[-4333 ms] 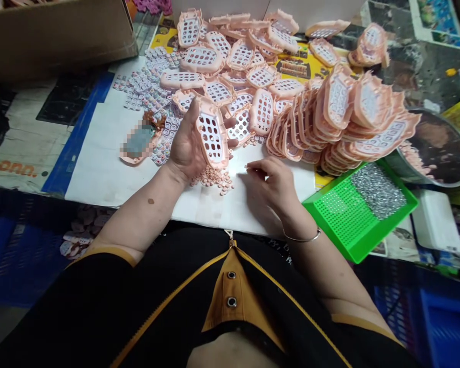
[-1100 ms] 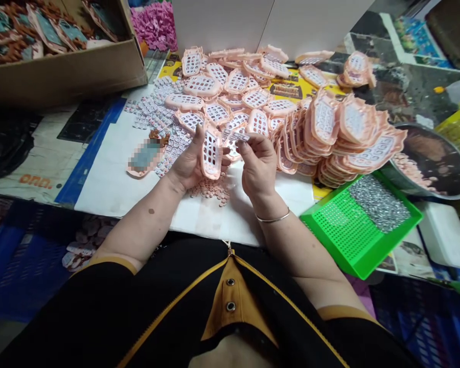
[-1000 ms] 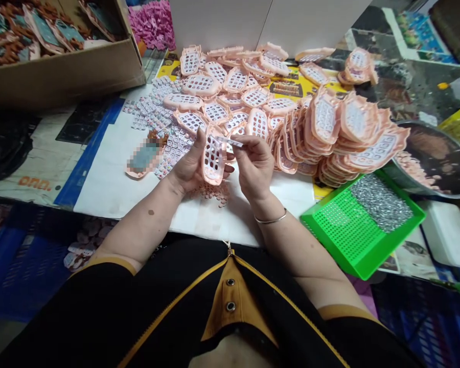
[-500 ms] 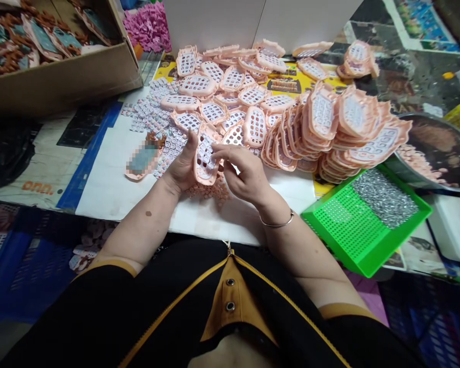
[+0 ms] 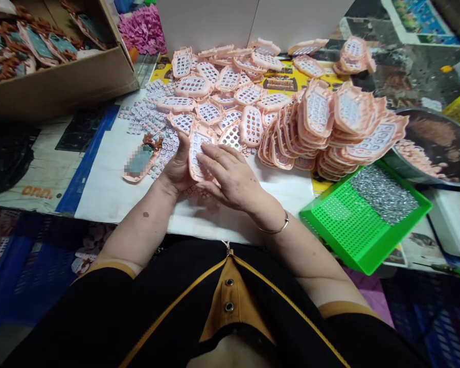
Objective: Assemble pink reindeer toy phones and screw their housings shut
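Observation:
Over the white work sheet I hold a pink toy phone shell (image 5: 199,148) with a pale keypad face. My left hand (image 5: 175,166) is closed round its left side, the thumb up along the edge and the other fingers hidden beneath. Across the right part of the face lie the stretched fingers of my right hand (image 5: 230,176), with its thumb near the lower edge. Small white key pieces (image 5: 168,151) are scattered left of the shell. Little pink pieces (image 5: 201,195) lie below it. A finished-looking toy phone (image 5: 140,162), partly blurred out, rests to the left.
Loose pink shells (image 5: 251,125) are heaped behind my hands, with stacked shells (image 5: 318,110) to the right. A green basket (image 5: 329,235) holds silvery screws (image 5: 385,194); a metal bowl (image 5: 440,176) contains pink pieces. A cardboard box (image 5: 61,76) of toy phones stands at the left.
My right hand has gone from pinching at the keys to lying flat across the shell. The dark holes seen in its face before now look filled or covered.

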The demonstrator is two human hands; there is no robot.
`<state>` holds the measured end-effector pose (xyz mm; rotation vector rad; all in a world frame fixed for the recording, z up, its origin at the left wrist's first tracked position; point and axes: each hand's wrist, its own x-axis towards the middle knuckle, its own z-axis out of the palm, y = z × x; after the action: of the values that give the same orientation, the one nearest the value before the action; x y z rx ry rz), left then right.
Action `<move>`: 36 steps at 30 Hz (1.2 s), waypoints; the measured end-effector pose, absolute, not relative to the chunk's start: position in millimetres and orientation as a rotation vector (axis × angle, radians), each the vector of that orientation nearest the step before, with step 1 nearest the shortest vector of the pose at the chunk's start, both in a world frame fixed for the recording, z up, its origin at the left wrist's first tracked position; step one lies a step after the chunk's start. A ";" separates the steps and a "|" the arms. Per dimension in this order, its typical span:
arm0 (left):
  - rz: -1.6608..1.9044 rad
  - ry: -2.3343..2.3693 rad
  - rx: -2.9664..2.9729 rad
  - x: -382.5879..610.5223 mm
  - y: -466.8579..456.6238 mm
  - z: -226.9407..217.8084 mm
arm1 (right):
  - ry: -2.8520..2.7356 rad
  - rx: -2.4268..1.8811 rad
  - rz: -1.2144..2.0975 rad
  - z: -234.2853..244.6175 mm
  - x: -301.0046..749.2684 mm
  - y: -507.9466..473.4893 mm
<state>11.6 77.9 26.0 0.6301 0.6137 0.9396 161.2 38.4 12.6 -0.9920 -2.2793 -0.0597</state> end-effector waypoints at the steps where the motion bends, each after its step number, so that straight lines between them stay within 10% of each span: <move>1: 0.944 0.584 0.652 11.0 78.8 24.2 | -2.280 -0.992 -0.069 12.3 159.5 37.3; 36: 0.956 0.745 0.853 6.2 79.4 27.3 | -1.537 -1.898 -0.403 72.9 328.7 36.6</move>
<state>6.2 79.4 27.3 0.8534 0.7450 0.9562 328.7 36.6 72.9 -1.8984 -1.5372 -0.4034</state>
